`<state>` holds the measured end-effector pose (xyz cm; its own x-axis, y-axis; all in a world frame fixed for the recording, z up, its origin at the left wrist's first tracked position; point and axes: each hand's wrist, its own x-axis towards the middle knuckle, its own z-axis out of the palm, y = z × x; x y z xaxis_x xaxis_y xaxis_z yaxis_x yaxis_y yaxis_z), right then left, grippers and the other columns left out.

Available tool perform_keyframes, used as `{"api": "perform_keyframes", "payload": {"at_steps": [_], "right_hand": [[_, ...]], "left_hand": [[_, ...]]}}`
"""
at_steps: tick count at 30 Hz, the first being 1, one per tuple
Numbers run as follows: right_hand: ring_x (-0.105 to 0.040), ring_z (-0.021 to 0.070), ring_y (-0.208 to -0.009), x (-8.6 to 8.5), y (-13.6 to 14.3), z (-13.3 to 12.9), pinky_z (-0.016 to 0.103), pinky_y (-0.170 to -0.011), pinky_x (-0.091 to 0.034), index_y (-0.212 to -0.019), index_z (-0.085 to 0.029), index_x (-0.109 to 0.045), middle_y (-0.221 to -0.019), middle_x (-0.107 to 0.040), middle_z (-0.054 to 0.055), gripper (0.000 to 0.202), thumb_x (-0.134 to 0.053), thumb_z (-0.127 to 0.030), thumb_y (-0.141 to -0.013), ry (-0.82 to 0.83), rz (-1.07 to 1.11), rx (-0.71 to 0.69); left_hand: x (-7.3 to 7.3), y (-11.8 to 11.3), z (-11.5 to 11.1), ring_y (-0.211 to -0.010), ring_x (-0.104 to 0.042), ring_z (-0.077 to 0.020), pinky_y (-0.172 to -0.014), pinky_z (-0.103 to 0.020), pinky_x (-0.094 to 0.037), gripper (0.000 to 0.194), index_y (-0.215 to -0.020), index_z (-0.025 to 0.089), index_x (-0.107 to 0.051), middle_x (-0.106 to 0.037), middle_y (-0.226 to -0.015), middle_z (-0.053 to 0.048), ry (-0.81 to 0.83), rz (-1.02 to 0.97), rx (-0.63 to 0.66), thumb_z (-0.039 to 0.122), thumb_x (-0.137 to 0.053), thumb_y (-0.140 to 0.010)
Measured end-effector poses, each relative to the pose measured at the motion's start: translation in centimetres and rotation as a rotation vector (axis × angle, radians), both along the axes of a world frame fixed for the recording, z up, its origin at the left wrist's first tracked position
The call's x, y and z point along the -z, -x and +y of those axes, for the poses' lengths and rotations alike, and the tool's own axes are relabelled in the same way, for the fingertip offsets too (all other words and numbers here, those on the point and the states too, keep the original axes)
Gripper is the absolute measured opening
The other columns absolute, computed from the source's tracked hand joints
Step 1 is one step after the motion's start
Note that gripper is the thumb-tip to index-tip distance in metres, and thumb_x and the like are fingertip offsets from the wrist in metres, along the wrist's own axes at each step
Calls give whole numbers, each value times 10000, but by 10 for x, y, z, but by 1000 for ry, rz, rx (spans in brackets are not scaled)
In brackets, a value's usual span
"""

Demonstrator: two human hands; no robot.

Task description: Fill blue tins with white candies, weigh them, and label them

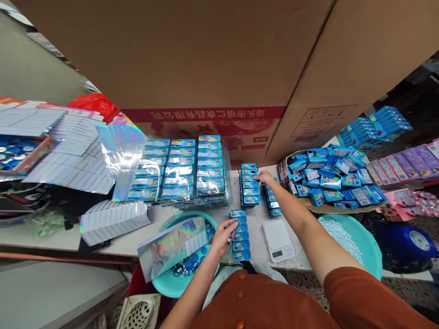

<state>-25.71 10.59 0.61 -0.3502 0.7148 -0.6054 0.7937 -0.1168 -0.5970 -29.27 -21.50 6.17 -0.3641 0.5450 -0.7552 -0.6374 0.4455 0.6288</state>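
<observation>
My left hand (224,235) is closed, with its fingertips on the upper part of a column of small blue boxes (241,245). A bit of something shiny shows under its fingers, too small to name. Farther forward, my right hand (266,177) pinches at the right edge of a blue box in a stacked column (251,192). Round recesses show on the faces of these boxes. Another short stack of blue boxes (273,201) stands below my right wrist, partly hidden by the arm.
A white scale (279,241) lies right of the near column. At left, a turquoise basin (167,287) holds round blue-and-silver pieces beneath a shiny sheet. Plastic-covered box stacks (178,183) stand behind. To the right are a carton of loose blue boxes (331,183) and a basin of white pellets (375,256).
</observation>
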Motion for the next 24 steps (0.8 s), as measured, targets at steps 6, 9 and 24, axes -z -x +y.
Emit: {"api": "perform_keyframes", "payload": {"at_steps": [6, 9, 24], "right_hand": [[-590, 183, -575, -24, -13, -23, 268, -576, -403, -544, -182, -561, -503, -587, 42, 363, -753, -485, -600, -151, 32, 3], [-606, 191, -758, -37, -28, -47, 260, -665, -417, -691, -190, -638, -764, -685, 71, 376, -583, -557, -744, -413, 189, 40], [-551, 126, -577, -35, -37, -49, 246, -604, -444, -769, -154, -702, -618, -633, 0, 297, -610, -420, -673, -112, 642, -17]], "left_hand": [[-12, -1, 52, -413, -385, -68, -416, -199, -222, 506, -877, 125, -654, -470, -456, 57, -34, 141, -18, 492, -785, -554], [-11, 1, 81, -411, -379, -69, -422, -201, -230, 460, -880, 123, -659, -470, -454, 60, -54, 236, -47, 444, -777, -573], [-5, -9, 135, -482, -431, -62, -469, -196, -324, 355, -856, 129, -681, -618, -664, -6, -115, 387, -113, 404, -728, -637]]}}
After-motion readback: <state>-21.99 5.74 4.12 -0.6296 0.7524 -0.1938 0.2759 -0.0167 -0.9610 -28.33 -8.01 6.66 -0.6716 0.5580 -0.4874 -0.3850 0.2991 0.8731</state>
